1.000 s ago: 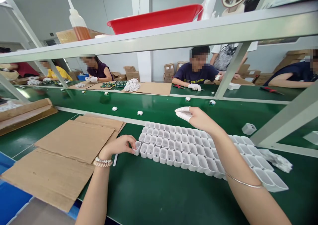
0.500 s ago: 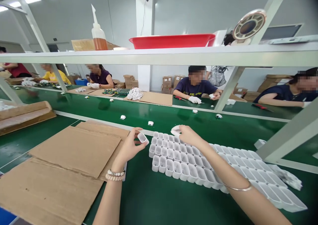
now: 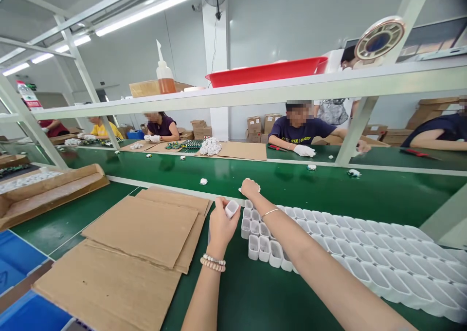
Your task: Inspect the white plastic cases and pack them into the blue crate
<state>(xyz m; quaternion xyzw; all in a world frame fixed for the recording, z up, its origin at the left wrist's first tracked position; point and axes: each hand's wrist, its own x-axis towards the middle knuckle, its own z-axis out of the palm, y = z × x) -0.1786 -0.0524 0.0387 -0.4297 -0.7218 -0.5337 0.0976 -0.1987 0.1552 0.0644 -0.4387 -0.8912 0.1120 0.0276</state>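
My left hand [image 3: 223,219] is closed around a small white plastic cup [image 3: 232,208], its open end tipped toward me. Just right of it stand rows of similar white cups [image 3: 275,254], open side up, on the green table. Several cups in the nearer left rows have something small and dark inside. My right hand [image 3: 250,188] reaches over these rows to the near edge of the green belt [image 3: 168,168], fingers curled down. White shows at its fingertips; I cannot tell whether this is a covering or a part. My right forearm hides part of the rows.
Flat cardboard sheets [image 3: 142,229] lie left of my left hand. A cardboard tray [image 3: 54,194] and blue bins [image 3: 29,302] are farther left. Small white parts [image 3: 203,181] sit on the belt. A shelf [image 3: 255,91] crosses above; co-workers sit beyond, one wearing a white glove [image 3: 304,151].
My right hand has moved from above the cup rows onto the belt's edge. My left hand still holds the cup, now turned more upright. The view has shifted and tilted.
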